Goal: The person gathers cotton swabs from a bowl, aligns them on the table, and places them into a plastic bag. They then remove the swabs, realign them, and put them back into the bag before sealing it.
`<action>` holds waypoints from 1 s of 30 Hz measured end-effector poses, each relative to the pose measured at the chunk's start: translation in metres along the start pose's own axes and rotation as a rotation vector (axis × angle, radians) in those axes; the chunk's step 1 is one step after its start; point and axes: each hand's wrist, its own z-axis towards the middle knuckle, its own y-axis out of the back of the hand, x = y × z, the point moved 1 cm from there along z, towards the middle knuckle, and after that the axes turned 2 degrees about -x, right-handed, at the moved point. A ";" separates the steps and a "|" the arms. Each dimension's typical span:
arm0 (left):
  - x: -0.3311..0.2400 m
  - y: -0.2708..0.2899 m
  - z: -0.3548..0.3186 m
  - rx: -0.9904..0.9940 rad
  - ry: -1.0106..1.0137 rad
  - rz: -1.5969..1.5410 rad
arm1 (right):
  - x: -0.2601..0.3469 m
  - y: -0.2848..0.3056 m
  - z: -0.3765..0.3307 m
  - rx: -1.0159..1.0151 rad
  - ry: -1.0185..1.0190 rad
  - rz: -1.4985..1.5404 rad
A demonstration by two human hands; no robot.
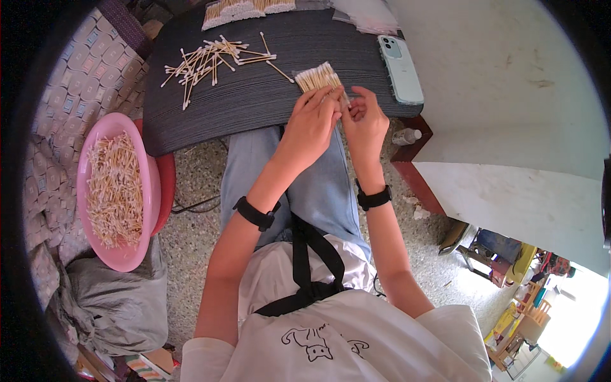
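View: head camera looking down; forearms enter from the lower edge and meet at upper centre of the frame.
Left hand (313, 121): fingers curled together, pressed on the near end of a bundle of cotton swabs (320, 77); fingertips lie on the sticks.
Right hand (364, 118): just beside the left hand, touching it; fingers bent inward, thumb and fingertips pinching at the right side of the bundle's near end. Exactly how many sticks it pinches cannot be told.
Bundle of cotton swabs: upper centre of the frame, lying on the table (254, 105), tips fanned away from the person, near end hidden under the hands.
Loose swabs (207, 62): scattered heap on the table, upper left of the bundle, well apart from the hands.
Stacked swabs (245, 9): neat rows at the top edge of the frame, at the far side of the table.
Phone (401, 69): pale green, face down, upper right on the table edge, near the right hand but not touching.
Plastic bags (369, 16): clear, at the top of the frame beyond the phone.
Pink basin (146, 184): left of the frame, off the table, filled with swabs.
Wristbands: black, one on each wrist.
Small bottle (407, 135): below the table edge, right of centre.
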 end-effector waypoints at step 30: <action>-0.006 -0.001 0.001 0.003 0.068 -0.056 | -0.015 -0.011 0.009 -0.019 0.383 -0.337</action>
